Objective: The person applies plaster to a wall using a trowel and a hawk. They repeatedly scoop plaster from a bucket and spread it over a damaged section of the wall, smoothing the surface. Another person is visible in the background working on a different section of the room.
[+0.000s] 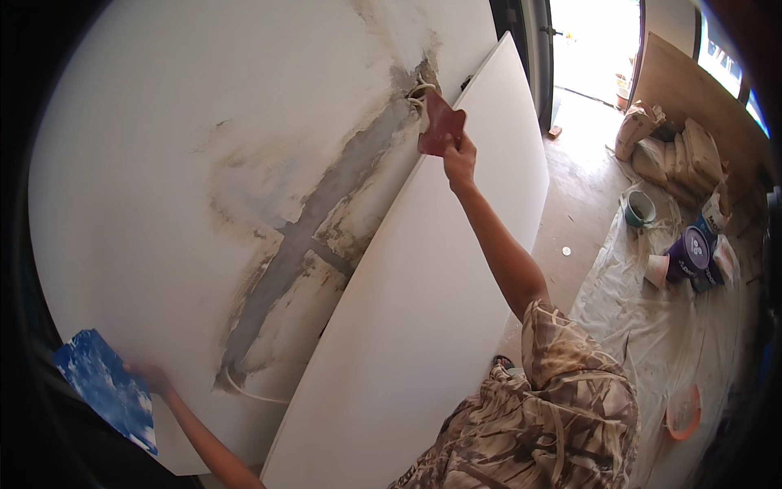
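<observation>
My right hand (461, 163) is closed around a dark red flat scraper (442, 126), reaching up beside the upper end of a grey filled channel (285, 244) in the white wall (147, 147). Pale cables (421, 88) stick out of a rough hole just by the scraper. I cannot tell whether its edge touches the wall. Low on the left, my left hand (148, 376) grips the edge of a flat blue board with white smears (106, 387). Another pale cable (257, 397) comes out at the channel's lower end.
A large white panel (423, 269) leans along the wall between it and me. On the right, a plastic sheet (627, 342) covers the floor, with a green bucket (640, 209), a purple bucket (689, 248) and an orange-rimmed container (683, 413). Several filled sacks (676, 159) stand beyond, near a bright doorway (595, 49).
</observation>
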A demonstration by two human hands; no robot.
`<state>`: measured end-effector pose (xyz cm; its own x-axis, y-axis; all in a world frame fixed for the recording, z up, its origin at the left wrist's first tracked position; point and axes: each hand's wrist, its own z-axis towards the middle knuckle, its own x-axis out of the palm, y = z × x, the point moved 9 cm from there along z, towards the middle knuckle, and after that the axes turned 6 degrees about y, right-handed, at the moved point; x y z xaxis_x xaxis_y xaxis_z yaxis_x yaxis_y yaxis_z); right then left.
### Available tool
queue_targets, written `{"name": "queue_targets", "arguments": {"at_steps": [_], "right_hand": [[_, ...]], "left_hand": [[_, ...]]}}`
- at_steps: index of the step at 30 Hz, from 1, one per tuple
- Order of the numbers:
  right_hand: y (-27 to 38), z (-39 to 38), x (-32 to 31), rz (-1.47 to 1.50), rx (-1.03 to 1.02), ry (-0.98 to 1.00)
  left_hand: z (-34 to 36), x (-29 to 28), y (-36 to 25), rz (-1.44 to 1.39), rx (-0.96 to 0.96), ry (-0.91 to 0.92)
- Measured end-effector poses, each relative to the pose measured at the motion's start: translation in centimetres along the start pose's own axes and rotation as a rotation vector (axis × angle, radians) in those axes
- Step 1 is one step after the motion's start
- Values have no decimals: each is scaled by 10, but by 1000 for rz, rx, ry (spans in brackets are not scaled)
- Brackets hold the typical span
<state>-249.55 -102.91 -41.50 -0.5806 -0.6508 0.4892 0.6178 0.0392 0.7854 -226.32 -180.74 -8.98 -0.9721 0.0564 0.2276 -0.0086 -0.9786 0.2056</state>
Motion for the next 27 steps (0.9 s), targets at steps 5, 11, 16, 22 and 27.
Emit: {"name": "queue_targets", "arguments": {"at_steps": [5, 11, 16, 22, 27], "right_hand": [[15, 16, 32, -228, -145, 102], [12, 18, 77, -224, -414, -13], [42, -84, 126, -220, -390, 283], [9, 3, 40, -239, -137, 97], [-9, 60, 29, -298, -175, 31]], "left_hand": [[12, -13, -2, 70, 80, -39], [15, -6, -50, 227, 205, -39], [17, -17, -5, 257, 249, -45], [18, -11, -25, 245, 290, -52], [21, -7, -32, 214, 270, -24]]}}
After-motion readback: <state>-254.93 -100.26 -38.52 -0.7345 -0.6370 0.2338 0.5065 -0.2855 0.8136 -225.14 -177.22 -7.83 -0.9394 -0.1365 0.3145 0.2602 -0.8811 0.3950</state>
